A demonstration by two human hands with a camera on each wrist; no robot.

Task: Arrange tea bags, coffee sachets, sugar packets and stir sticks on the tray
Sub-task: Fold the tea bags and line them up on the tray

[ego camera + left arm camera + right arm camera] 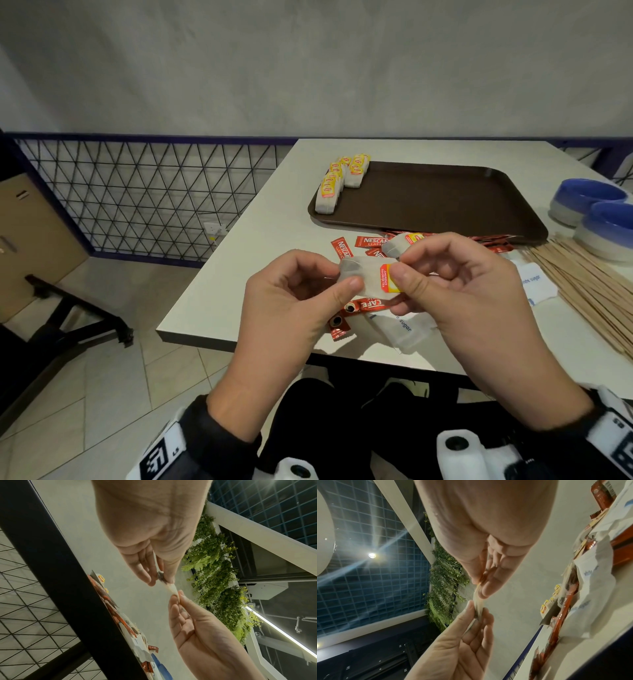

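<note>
Both hands hold one white tea bag [368, 279] above the table's near edge. My left hand [347, 279] pinches its left end; my right hand [397, 274] pinches the end with the red and yellow tag. The left wrist view shows the tea bag [171, 588] edge-on between the two pinches, and so does the right wrist view of the tea bag [478, 604]. The brown tray [445, 202] lies further back, with several tea bags [339, 178] lined up in its far left corner. Red coffee sachets [342, 248], white sugar packets [400, 330] and another tea bag [402, 243] lie loose under my hands.
A bundle of wooden stir sticks [582, 284] lies to the right on the white table [260, 260]. Two blue and white bowls [589, 200] stand at the right edge. A black wire fence [147, 192] runs left of the table, above tiled floor.
</note>
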